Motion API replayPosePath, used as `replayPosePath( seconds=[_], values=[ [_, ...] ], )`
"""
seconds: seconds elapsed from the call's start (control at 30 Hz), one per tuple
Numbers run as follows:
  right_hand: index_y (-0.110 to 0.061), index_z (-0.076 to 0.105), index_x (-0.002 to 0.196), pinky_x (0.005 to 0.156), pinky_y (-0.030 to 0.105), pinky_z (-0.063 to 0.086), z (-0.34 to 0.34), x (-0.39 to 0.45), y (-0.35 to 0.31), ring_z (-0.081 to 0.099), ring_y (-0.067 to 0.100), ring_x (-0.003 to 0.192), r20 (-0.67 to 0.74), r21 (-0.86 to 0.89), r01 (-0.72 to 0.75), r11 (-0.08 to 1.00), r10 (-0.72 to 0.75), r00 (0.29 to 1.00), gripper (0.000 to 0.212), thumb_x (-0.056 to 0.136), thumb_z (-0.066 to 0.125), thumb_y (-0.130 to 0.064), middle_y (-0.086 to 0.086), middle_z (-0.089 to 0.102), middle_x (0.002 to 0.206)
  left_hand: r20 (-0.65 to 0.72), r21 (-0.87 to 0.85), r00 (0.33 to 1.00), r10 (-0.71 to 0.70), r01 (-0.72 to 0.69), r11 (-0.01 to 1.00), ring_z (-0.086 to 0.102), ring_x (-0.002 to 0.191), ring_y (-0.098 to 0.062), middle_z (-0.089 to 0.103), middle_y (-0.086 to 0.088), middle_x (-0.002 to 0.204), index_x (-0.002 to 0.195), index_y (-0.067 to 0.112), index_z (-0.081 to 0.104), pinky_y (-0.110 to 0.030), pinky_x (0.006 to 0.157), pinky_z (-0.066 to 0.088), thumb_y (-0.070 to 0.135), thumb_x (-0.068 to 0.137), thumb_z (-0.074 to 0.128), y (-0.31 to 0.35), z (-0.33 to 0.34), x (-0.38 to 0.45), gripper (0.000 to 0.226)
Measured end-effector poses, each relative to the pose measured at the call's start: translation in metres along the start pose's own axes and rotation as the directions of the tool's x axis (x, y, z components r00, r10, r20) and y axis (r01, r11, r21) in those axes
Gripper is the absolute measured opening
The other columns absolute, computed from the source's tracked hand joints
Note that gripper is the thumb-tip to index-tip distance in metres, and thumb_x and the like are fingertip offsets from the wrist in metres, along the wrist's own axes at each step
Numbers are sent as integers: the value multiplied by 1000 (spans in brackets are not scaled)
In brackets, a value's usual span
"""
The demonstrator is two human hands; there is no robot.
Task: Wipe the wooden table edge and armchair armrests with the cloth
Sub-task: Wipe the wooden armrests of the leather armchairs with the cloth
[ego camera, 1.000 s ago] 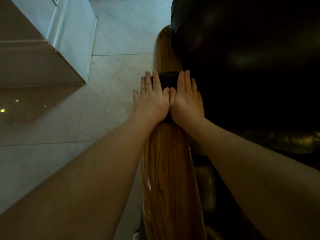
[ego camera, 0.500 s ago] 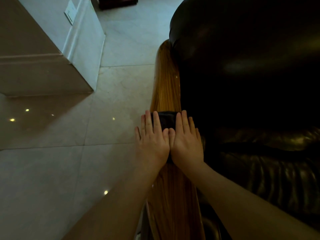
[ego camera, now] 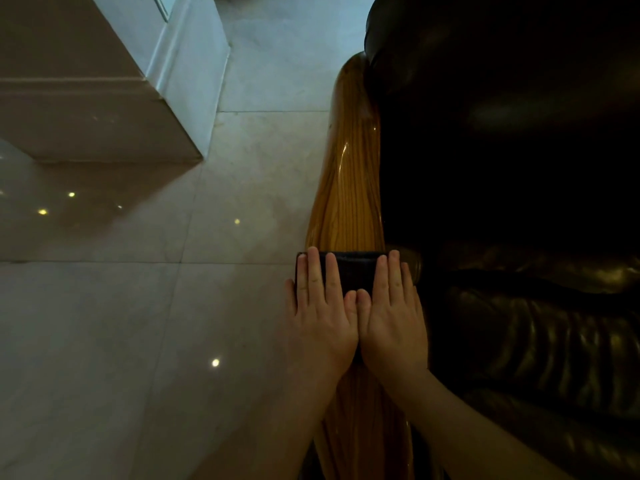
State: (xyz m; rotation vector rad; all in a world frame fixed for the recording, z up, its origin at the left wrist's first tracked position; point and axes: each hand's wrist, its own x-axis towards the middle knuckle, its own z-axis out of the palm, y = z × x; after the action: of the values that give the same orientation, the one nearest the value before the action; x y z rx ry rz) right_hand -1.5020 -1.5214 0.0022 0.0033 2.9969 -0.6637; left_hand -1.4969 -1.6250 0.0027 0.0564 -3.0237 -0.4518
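Note:
A glossy wooden armrest [ego camera: 349, 188] runs away from me along the left side of a dark leather armchair [ego camera: 519, 140]. A dark folded cloth [ego camera: 349, 270] lies across the armrest about halfway along it. My left hand [ego camera: 320, 317] and my right hand [ego camera: 393, 320] lie flat side by side on the cloth, thumbs touching, fingers stretched forward, and press it onto the wood. Most of the cloth is hidden under my palms. No wooden table is in view.
Pale polished floor tiles [ego camera: 156, 341] with small light reflections spread to the left of the armrest. A white wall corner with a skirting [ego camera: 166, 109] stands at the upper left. The chair's seat cushion [ego camera: 536, 341] lies to the right of my right arm.
Both hands and the cloth have slid along the armrest toward me, away from its far rounded end. More bare wood now shows beyond the cloth.

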Motion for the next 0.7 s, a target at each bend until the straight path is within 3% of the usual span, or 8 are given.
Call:
replayPosePath(
  seconds=[0.2,0.4,0.5,0.57,0.63,0.7],
  values=[
    [-8,14,149,115,46,21,2,-19,4,18,30,146,-36,-17,30,999,-30,999,60,100,20,-42,11,11,158,-2,14,1000,-26,26,1000,13,145,-32,15,-21,156,148,3,21,-51,112,26,36,100,34,0,3,-22,60],
    [-14,-1,152,119,47,17,-12,-15,3,5,27,149,92,-78,36,996,-29,995,63,99,10,-47,7,-8,159,100,100,995,-18,8,995,18,143,-35,20,-23,153,146,2,25,-55,108,31,37,101,29,8,-23,-18,58],
    [-14,12,153,114,44,28,-25,-5,10,19,28,147,87,12,48,999,-49,995,68,98,35,-47,12,5,162,141,38,989,36,-42,998,22,142,-34,27,-21,152,145,2,32,-54,110,28,38,98,38,2,-37,-8,59],
    [-19,10,153,107,42,39,-33,4,17,31,26,141,128,84,51,995,-62,990,77,94,49,-48,11,13,162,169,-6,981,100,-101,995,25,141,-32,30,-19,151,144,3,32,-51,112,26,36,95,48,-7,-45,6,62],
    [-26,6,152,94,40,51,-39,14,21,49,23,126,213,136,7,991,-36,976,81,92,55,-47,7,27,156,254,-20,957,140,-140,990,28,138,-29,31,-15,151,147,6,24,-45,112,24,37,95,50,-16,-51,20,66],
    [-27,10,151,82,38,54,-43,18,19,57,21,109,213,80,8,997,-25,977,80,90,58,-47,7,42,143,253,-1,960,119,-122,992,41,124,-27,43,-11,137,146,9,27,-40,104,33,40,92,54,-20,-55,26,68]
  ],
)
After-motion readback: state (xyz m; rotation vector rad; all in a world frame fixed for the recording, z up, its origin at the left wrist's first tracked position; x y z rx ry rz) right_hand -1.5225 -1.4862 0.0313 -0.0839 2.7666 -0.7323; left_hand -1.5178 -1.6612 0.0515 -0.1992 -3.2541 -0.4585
